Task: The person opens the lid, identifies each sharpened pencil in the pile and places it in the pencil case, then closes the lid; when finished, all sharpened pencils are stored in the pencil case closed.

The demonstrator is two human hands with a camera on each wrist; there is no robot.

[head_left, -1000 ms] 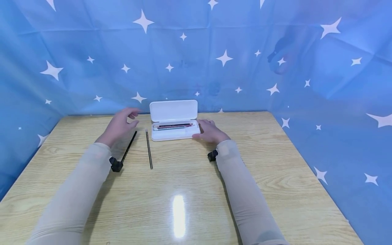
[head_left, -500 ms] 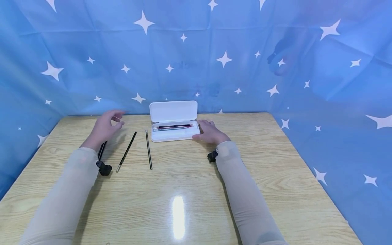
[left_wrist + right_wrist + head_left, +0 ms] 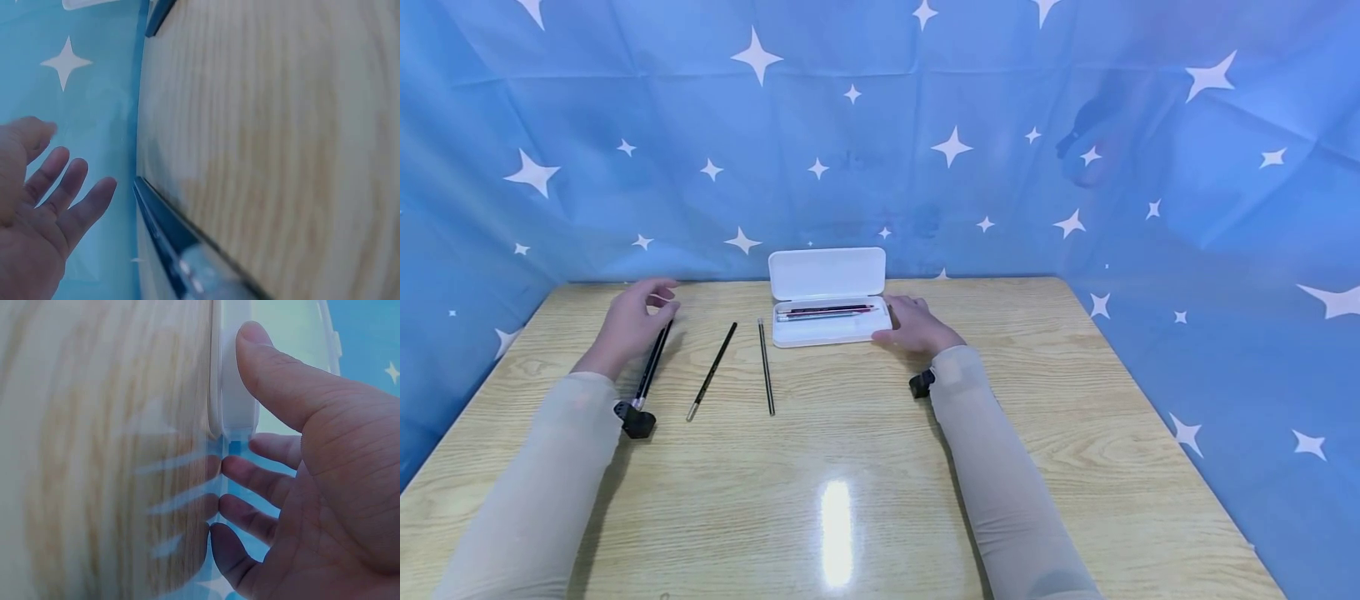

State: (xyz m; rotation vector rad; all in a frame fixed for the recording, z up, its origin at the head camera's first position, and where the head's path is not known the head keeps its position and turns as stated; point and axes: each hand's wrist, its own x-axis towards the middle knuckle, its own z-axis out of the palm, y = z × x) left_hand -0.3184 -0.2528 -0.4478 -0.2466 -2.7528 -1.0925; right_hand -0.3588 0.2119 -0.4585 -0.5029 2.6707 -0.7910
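My left hand hovers at the far left with its fingers loosely bent and holds nothing. Just right of it lie dark pencils side by side; the left wrist view shows them below the hand. A black pencil lies slanted farther right, and another dark pencil is left of the white case. The case is open, several pencils inside. My right hand holds its right end, thumb on the wall, other fingers around the corner.
The case's raised lid stands near the table's back edge. A blue star-patterned curtain hangs behind and beside the wooden table. Black wrist cameras are at the left cuff and right cuff.
My left hand has moved left, away from the case and past the slanted pencil, uncovering it and the dark pencils at the left. The right hand keeps its place on the case.
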